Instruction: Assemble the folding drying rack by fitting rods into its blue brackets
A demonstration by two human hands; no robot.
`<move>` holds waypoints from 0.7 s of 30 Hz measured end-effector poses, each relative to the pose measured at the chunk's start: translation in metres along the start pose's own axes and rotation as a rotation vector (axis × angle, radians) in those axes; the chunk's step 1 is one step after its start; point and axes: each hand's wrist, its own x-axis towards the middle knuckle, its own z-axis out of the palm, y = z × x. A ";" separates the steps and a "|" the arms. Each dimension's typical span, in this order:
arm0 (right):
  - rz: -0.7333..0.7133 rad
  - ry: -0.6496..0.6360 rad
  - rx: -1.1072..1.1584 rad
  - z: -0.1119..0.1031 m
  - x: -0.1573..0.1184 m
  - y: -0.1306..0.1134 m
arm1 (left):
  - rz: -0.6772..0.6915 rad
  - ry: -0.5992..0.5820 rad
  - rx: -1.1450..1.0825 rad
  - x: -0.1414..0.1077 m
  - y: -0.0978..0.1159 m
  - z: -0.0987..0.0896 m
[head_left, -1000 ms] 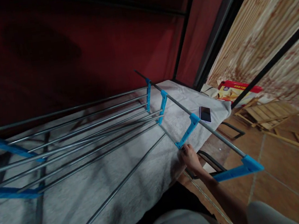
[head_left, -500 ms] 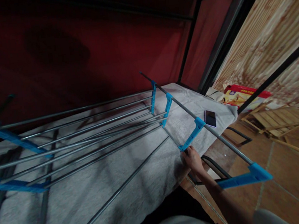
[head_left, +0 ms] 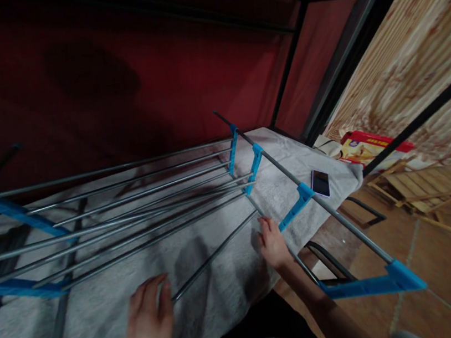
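Observation:
A drying rack with metal rods (head_left: 140, 188) and blue plastic brackets (head_left: 296, 208) lies across a grey cloth (head_left: 222, 264). My left hand (head_left: 149, 317) is over a single slanting rod (head_left: 215, 255) at the near side. Its fingers are loosely bent with the thumb apart, and the hand covers part of that rod. My right hand (head_left: 273, 242) is at the rod's far right end, beside a blue bracket. Its fingers are bent and slightly apart, with the tips close to the rod end; whether they touch it is unclear.
A phone (head_left: 320, 183) lies on the cloth at the right. A long side tube with a blue end piece (head_left: 404, 277) juts past the cloth's edge over the tiled floor (head_left: 443, 256). A red-and-yellow box (head_left: 367, 148) and a folded wooden piece (head_left: 433, 183) are beyond. A red panel (head_left: 181, 91) stands behind.
My left hand has come into view from below, over the slanting rod. My right hand has left the blue bracket's lower end and moved up and left to the rod's end.

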 end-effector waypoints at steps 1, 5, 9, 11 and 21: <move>0.033 -0.002 -0.038 0.005 0.014 -0.005 | 0.093 -0.018 -0.037 0.021 0.016 0.018; 0.271 -0.078 -0.218 0.017 0.062 -0.009 | 0.295 -0.196 0.033 0.094 0.076 0.082; 0.421 -0.210 -0.259 0.023 0.085 0.000 | 0.386 -0.347 0.197 0.139 0.110 0.124; 0.442 -0.238 -0.250 0.025 0.090 0.005 | 0.413 -0.398 0.267 0.155 0.117 0.137; 0.409 -0.235 -0.239 0.034 0.103 0.019 | 0.842 -0.601 0.123 0.125 0.154 0.097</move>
